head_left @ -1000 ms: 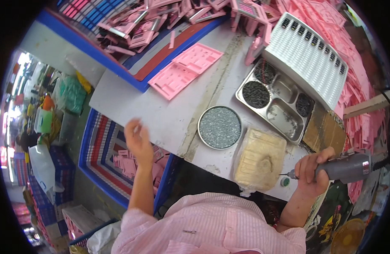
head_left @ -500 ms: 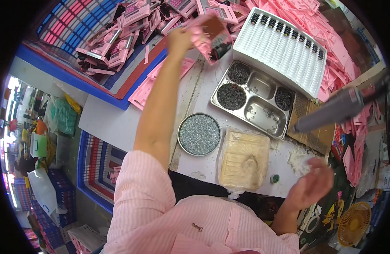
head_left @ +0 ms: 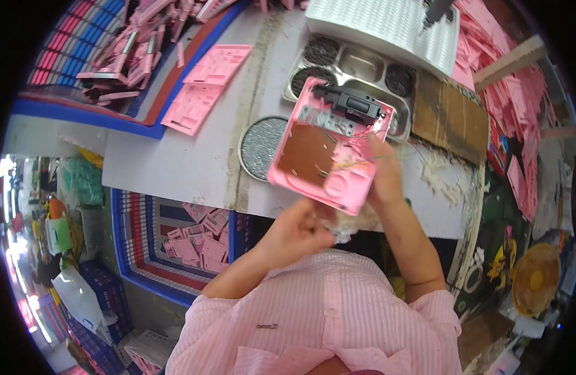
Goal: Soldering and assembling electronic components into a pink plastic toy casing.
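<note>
A pink plastic housing (head_left: 356, 181), its inner side facing up, is tilted over the table in front of me. Inside it show a black module (head_left: 350, 103), a small circuit board (head_left: 325, 120), thin wires and a brown panel (head_left: 306, 153). My right hand (head_left: 385, 172) grips the housing by its right edge. Close below the lower edge is my left hand (head_left: 300, 232), fingers curled inward; what they hold, if anything, is hidden. Beneath the housing, a bag-wrapped yellowish block (head_left: 356, 220) is mostly covered. A round tin of small silvery parts (head_left: 240, 153) stands at the left.
Behind the housing is a steel compartment tray (head_left: 411, 128) with dark screws. Beyond it lie a white ridged tray (head_left: 381, 37) and a hanging electric screwdriver (head_left: 436, 11). Blue-rimmed baskets (head_left: 153, 130) with pink parts stand left. Pink panels (head_left: 203, 87) lie flat beside them; cardboard (head_left: 450, 115) is at right.
The pink housing has come from the far basket side to just in front of me. It was in my left hand and is now in my right. My head view has shifted.
</note>
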A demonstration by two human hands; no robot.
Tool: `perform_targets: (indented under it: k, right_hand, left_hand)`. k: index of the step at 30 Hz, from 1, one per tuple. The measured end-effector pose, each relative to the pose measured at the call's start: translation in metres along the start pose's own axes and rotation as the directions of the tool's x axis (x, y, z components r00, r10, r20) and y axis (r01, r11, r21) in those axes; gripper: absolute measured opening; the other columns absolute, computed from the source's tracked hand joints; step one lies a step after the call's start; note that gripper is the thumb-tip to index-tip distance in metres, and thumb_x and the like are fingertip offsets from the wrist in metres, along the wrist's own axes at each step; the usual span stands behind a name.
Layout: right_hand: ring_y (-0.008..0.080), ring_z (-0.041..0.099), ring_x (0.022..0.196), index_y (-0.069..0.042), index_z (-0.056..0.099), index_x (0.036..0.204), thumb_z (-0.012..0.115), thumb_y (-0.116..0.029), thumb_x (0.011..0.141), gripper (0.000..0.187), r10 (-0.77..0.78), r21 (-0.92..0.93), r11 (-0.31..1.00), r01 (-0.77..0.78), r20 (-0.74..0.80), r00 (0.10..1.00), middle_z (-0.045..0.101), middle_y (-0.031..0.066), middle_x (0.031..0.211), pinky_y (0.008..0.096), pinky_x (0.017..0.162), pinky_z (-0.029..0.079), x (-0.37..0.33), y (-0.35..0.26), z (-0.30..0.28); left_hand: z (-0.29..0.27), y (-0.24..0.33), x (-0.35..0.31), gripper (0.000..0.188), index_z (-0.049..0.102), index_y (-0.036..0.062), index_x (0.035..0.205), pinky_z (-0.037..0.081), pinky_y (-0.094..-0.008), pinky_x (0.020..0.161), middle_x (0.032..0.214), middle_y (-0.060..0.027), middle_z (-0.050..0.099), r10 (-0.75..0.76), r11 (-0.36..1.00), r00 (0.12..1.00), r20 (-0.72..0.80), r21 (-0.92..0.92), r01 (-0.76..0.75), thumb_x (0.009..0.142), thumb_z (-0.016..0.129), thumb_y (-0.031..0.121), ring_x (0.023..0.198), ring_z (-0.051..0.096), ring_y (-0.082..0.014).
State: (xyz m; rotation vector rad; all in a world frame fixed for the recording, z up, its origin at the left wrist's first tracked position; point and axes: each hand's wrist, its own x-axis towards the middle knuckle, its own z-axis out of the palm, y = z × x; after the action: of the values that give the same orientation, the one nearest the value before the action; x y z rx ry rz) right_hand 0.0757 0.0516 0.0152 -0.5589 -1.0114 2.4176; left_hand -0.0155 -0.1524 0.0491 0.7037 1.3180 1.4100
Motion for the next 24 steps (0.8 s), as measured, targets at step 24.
perform_targets:
  k: [24]
  right_hand:
    - [0.0324, 0.062, 0.061, -0.011, 0.067, 0.072, 0.064, -0.038, 0.092, 0.034, -0.038, -0.873, -0.394, 0.287, 0.328, 0.944, 0.062, 0.0113, 0.063, 0.0455, 0.055, 0.047, -0.005, -0.045, -0.08]
  left_hand:
    - [-0.013, -0.039, 0.05, 0.017, 0.07, 0.014, 0.086, 0.04, -0.0401, 0.077, 0.084, -0.0004, 0.057, 0.404, 0.276, 0.772, 0.491, 0.739, -0.615, 0.074, 0.081, 0.017, 0.086, 0.056, -0.0225]
